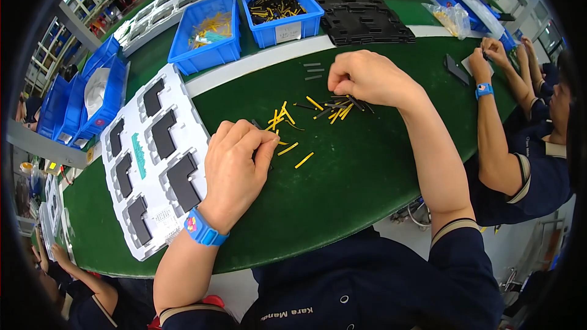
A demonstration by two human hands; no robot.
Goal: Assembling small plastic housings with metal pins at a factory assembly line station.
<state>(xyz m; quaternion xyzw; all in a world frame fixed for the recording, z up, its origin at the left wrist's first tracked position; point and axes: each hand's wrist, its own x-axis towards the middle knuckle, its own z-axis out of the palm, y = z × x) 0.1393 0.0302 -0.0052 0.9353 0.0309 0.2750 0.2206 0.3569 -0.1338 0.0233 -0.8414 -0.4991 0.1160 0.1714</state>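
Note:
My left hand (238,156), a blue band on its wrist, is closed in a pinch beside a loose group of thin yellow strips (278,116). Whatever its fingertips may grip is too small to make out. Two more yellow strips (304,159) lie apart, to the right of that hand. Farther right, my right hand (370,76) is bent down with its fingers pressed together over a heap of mixed black and yellow strips (339,109); the fingers hide anything between them. Several short grey-black strips (313,71) lie in a row just left of it.
A white tray (156,208) with black L-shaped pieces sits on the green table at left. Beyond are a blue bin (183,55) of yellow strips, another blue bin (260,36) of dark strips, and black trays (361,15). A co-worker's hands (483,61) work at right.

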